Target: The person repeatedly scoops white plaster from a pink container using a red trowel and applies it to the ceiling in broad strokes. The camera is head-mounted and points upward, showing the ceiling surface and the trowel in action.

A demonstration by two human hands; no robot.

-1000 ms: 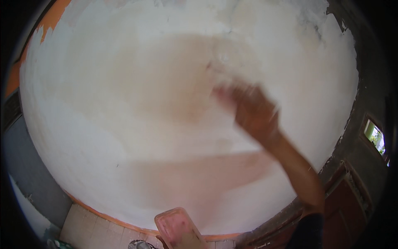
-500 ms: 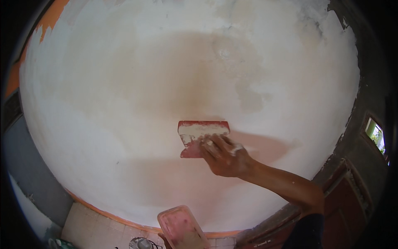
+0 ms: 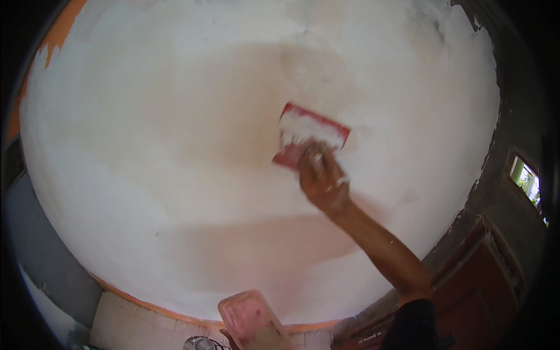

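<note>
My right hand (image 3: 324, 178), smeared with white, is closed on a red putty spreader (image 3: 312, 129). A band of white putty covers part of the spreader's face. It is tilted against the white-coated wall (image 3: 146, 116), and blur hides whether its whole edge touches. At the lower edge, a pinkish see-through plastic tray (image 3: 252, 318) with pale residue inside is held by my left hand (image 3: 228, 337). Only a bit of that hand shows beside the tray; the rest is hidden.
Orange paint (image 3: 58, 35) shows at the upper left edge. Bare grey wall (image 3: 490, 157) with a small window (image 3: 525, 181) lies to the right, above a dark red door (image 3: 472, 291). Down below are floor tiles (image 3: 128, 318) and a round metallic object (image 3: 201, 343).
My right hand has moved the spreader up and slightly right across the wall, and its top edge now slants down to the right. The tray has hardly moved.
</note>
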